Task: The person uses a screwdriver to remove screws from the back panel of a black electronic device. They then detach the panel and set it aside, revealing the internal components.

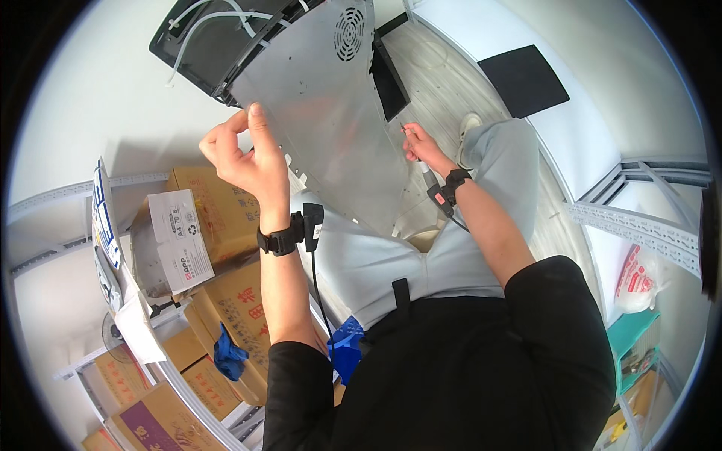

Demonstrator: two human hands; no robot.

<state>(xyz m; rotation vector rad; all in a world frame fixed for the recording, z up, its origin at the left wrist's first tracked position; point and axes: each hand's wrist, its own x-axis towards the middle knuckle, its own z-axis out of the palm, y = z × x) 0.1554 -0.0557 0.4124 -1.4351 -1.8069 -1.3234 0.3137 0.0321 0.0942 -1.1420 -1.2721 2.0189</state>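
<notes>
Your left hand [244, 154] pinches the metal panel [323, 113] edge mid-frame, your right hand [420, 143] grips a screwdriver [426, 174], so aim its tip next.

The panel [331, 128] under the left hand [244, 154] was bare sheet metal, matt grey with a dull sheen, its vent [349, 34] punched through. The frame [195, 45] above looked like dark plastic, crossed by smooth white tubing [203, 22]. The boxes [226, 218] were rough brown cardboard. Both wrist straps [282, 239] seemed matt black rubber, the trousers [391, 259] soft grey cloth, the floor [444, 68] pale wood-grain.
</notes>
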